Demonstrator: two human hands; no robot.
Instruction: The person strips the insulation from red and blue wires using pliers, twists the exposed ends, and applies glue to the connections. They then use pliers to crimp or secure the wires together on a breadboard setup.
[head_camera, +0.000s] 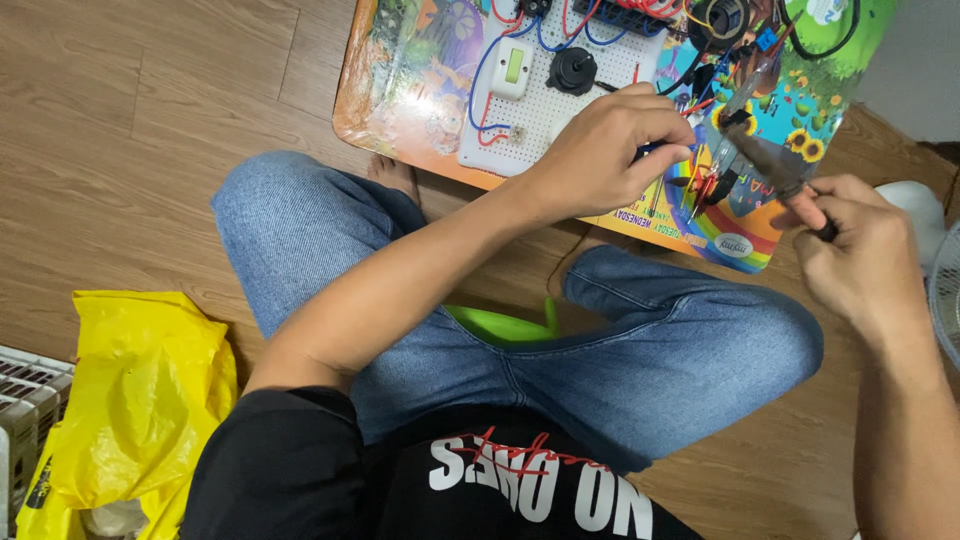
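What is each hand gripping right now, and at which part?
The left hand pinches a small dark part at its fingertips; what it is cannot be told. The right hand grips a slim dark tool by its handle end, tip toward the perforated board.

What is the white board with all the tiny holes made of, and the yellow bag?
The white board looks like hard, matte plastic: flat, stiff, with neat rows of tiny holes. The yellow bag looks like thin, shiny plastic film: it crumples into soft folds that catch light.
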